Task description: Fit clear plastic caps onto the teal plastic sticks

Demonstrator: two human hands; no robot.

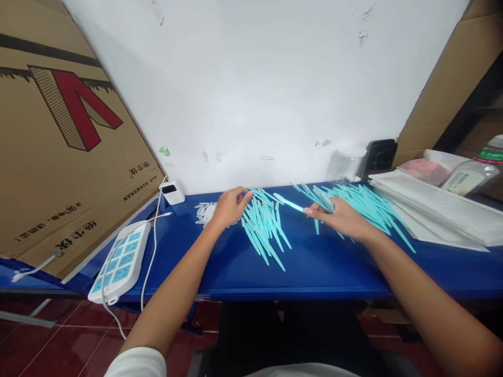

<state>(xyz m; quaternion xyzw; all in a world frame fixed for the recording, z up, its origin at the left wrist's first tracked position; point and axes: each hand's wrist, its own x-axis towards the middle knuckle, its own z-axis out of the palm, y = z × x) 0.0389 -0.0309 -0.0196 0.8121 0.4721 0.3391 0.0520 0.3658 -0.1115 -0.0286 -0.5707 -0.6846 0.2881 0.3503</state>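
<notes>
On the blue table point(314, 272) lie two heaps of thin teal plastic sticks. My left hand point(229, 208) rests at the upper left edge of the middle heap point(264, 225), fingers pinched together on a stick tip. My right hand point(342, 217) lies over the left end of the right heap point(365, 207); it grips a small bundle of teal sticks, and a pale-tipped stick point(290, 202) juts out leftward from its fingers. A small pile of clear white caps point(205, 212) sits just left of my left hand.
A white power strip point(121, 262) with cable hangs over the table's left front edge, beside a leaning cardboard box point(58, 146). A white adapter point(172, 192) sits by the wall. Stacked white sheets point(436, 209), bottles and a dark device point(379, 156) fill the right side.
</notes>
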